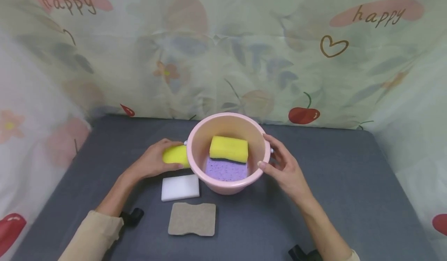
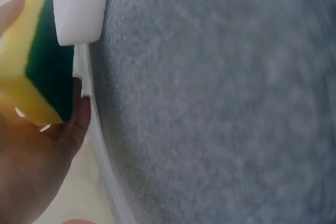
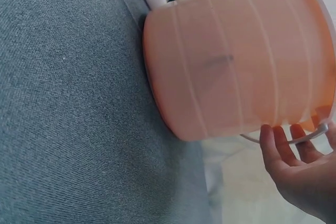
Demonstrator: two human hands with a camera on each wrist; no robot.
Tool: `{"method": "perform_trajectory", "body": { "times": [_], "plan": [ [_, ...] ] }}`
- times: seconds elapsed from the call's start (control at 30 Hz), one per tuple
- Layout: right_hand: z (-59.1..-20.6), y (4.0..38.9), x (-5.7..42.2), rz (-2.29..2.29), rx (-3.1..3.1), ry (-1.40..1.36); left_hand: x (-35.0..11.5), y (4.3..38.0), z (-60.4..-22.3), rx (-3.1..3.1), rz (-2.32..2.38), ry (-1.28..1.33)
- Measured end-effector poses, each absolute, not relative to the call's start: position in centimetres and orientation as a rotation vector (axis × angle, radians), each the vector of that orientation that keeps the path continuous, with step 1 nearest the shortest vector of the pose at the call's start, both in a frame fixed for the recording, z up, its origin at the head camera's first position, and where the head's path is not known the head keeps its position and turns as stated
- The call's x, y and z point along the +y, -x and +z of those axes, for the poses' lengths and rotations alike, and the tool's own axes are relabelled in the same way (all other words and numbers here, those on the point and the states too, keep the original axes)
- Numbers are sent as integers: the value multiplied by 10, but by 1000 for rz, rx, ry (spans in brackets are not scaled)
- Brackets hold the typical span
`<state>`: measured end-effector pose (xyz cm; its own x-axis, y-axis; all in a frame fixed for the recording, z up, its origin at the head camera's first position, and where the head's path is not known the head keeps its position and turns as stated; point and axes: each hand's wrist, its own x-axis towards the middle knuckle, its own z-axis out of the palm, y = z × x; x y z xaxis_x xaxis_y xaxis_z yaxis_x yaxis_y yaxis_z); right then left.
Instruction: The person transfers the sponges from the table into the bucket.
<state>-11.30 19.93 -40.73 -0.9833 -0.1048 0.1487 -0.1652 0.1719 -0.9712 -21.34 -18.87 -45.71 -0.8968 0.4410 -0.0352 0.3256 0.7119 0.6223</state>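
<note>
My left hand (image 1: 155, 160) grips a yellow sponge (image 1: 174, 155) with a dark green scouring side (image 2: 52, 56), close against the left of a pink bucket (image 1: 227, 187). On the right, my right hand (image 1: 286, 167) holds the bucket by its rim, thumb on the edge and fingers along the outer wall (image 3: 231, 66) by the thin handle (image 3: 312, 134). Inside the bucket, another yellow sponge (image 1: 228, 148) with a dark underside lies above a purple speckled sponge (image 1: 226, 170).
A white sponge block (image 1: 180, 188) lies on the dark grey table (image 1: 331, 183), just left of the bucket. Nearer the front is a grey-brown pad (image 1: 192, 219) with notched long sides. A patterned curtain (image 1: 216, 59) hangs along the table's back edge.
</note>
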Motion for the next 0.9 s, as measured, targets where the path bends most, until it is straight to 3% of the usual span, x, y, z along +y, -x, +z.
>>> {"method": "perform_trajectory", "body": {
  "times": [0.9],
  "plan": [
    [-399, 114, 201, 1954, -2449, -190, -206, 211, -402, 3034, 1041, -696]
  ]
}}
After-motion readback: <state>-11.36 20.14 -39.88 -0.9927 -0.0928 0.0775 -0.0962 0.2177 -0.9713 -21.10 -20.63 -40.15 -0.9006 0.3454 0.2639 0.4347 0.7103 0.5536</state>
